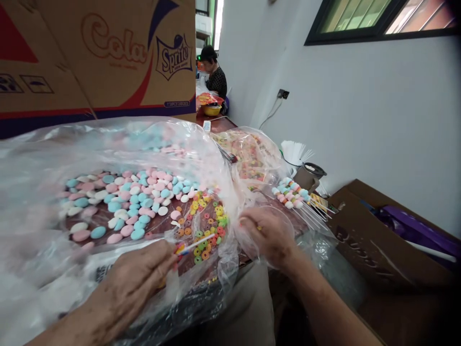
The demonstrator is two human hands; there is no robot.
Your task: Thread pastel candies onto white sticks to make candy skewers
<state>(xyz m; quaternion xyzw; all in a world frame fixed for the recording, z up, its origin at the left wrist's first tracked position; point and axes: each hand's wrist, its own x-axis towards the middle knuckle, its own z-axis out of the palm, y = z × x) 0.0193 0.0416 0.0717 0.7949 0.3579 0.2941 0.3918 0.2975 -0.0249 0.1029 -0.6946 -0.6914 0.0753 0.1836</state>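
My left hand [144, 266] is closed around a white stick [201, 241] whose free tip points right. Small colourful bits show at its fingers. Below the stick lie ring-shaped pieces [206, 242] in yellow, green, orange and red. Pink, blue and white round candies [139, 199] are heaped behind my left hand, on clear plastic sheeting [169, 127]. My right hand [268, 235] is closed at the fingertips, where a small yellow piece [259, 227] shows. Clear, rounded plastic surrounds that hand; whether it is gripped, I cannot tell.
Finished-looking candy skewers [293, 194] lie at the right, near a dark mug [308, 175] and white sticks [295, 153]. A bag of rings [248, 156] sits behind. Cardboard boxes stand at the back left [108, 62] and right [378, 240]. Another person [216, 77] sits farther back.
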